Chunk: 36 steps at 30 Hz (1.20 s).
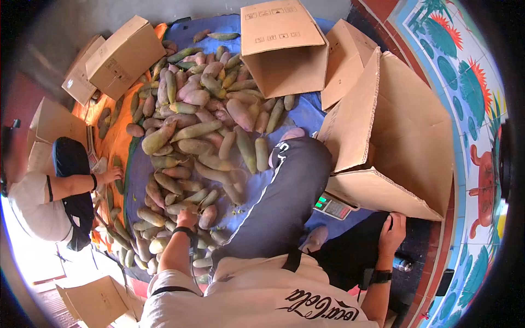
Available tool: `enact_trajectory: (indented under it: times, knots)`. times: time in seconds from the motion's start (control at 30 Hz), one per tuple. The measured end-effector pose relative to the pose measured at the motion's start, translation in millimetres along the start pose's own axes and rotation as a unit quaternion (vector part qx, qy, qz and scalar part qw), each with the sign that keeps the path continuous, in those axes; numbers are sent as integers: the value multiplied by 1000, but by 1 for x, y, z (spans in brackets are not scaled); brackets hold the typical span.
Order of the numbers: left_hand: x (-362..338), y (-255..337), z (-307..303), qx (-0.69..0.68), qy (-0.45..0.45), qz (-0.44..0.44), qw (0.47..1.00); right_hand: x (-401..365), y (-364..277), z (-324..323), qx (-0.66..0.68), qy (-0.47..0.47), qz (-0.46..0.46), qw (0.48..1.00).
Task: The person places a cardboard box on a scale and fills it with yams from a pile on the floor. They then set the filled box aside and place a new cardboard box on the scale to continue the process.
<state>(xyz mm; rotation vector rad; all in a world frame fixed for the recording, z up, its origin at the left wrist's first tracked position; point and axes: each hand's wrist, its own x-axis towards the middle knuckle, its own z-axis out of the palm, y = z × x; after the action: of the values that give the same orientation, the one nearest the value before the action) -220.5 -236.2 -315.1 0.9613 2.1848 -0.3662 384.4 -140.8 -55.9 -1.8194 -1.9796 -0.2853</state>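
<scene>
My left hand [187, 220] reaches down into a pile of long, thick root vegetables [197, 131], green and pinkish, which look like radishes. It touches a greenish radish [183, 208]; its fingers point down and are mostly hidden, so its grip cannot be made out. On my dark-trousered right knee rests my right hand [392, 232], fingers stretched out and holding nothing. Just beyond it stands a large open cardboard box [407, 126]. Under the box's near corner, a scale [334, 208] shows lit green digits.
Another person's hand [113, 175] is beside radishes on the orange sheet [117, 142] at left. An open carton [284, 49] lies on its side at the back of the blue sheet [306, 116]. More cartons [126, 57] stand at back left. A painted tile wall [481, 136] borders the right.
</scene>
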Motion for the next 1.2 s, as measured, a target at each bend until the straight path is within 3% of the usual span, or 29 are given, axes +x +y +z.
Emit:
enact_trajectory:
  times: [0.1, 0.17, 0.3, 0.37, 0.43, 0.6, 0.77, 0.83, 0.9, 0.97, 1.1, 1.17, 1.2]
  knots:
    - [-34, 16, -18, -44, -45, -65, 996, 1, -2, 0, -9, -2, -5, 1000]
    - [-38, 13, -13, -16, 45, -107, 993, 1, -2, -1, -15, -8, -5, 1000]
    - [-26, -12, -3, -11, 107, -161, 981, 1, 2, 0, -20, -22, -7, 1000]
    - [-27, -22, -6, -19, 80, -178, 981, 1, 1, 0, -25, -23, -9, 999]
    - [-30, -30, -3, -112, 81, -205, 969, 1, 0, 0, -23, -21, -7, 1000]
    - [-10, -49, 2, -77, 104, -126, 984, 3, 0, 1, -36, -32, -10, 999]
    - [40, -68, 25, -100, 101, -108, 984, 3, 2, 0, -47, -31, -21, 998]
    - [76, -87, 49, 12, 40, -99, 994, 3, 1, 0, -50, -35, -17, 998]
    - [75, -87, 47, -16, 32, -114, 993, 5, -2, -1, -47, -33, -20, 998]
    - [98, -105, 66, 148, 66, -59, 985, 6, -4, -1, -44, -30, -24, 998]
    - [105, -110, 71, 90, 5, -63, 994, 7, -3, 1, -43, -37, -20, 998]
    - [43, -59, 27, -107, 10, -206, 973, 6, -2, 2, -49, -41, -17, 998]
    - [140, -134, 125, 42, -6, -149, 988, 6, -2, 2, -51, -40, -18, 998]
